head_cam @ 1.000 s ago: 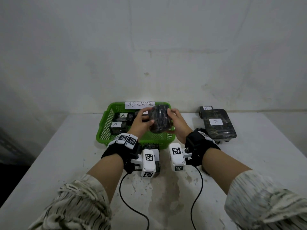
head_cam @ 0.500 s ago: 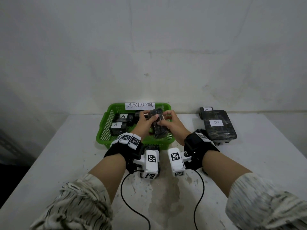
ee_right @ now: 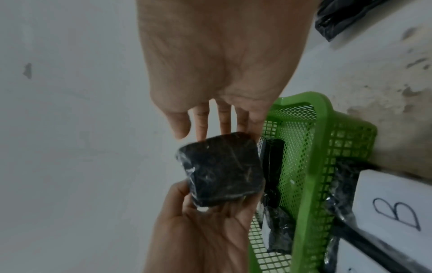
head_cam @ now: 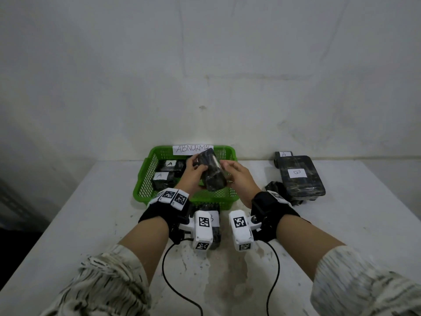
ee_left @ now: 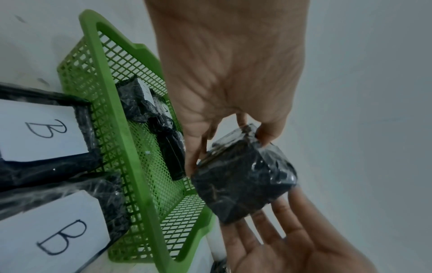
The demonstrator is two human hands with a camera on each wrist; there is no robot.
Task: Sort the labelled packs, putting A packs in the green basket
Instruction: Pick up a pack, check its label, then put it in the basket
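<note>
A dark plastic-wrapped pack [head_cam: 211, 172] hangs over the green basket [head_cam: 142, 179]; no label shows on its visible faces. My left hand [head_cam: 194, 172] grips it from the left, thumb on one side and fingers on the other, as the left wrist view shows on the pack [ee_left: 243, 182]. My right hand [head_cam: 231, 173] is beside it on the right, fingers straight and spread, touching or nearly touching the pack [ee_right: 222, 171]. Inside the basket lie dark packs with A labels [head_cam: 169, 163] [head_cam: 159, 176].
A paper sign reading ABNORMAL [head_cam: 193, 148] is on the basket's back rim. A large B pack [head_cam: 298, 176] lies at the right with an A pack [head_cam: 283, 154] behind it. Another B pack [head_cam: 214, 218] lies in front of the basket. The wall stands right behind.
The pack dipped edge-on into the basket half a second ago, held by both hands. Now it is raised and turned, and my right hand's fingers have loosened off it.
</note>
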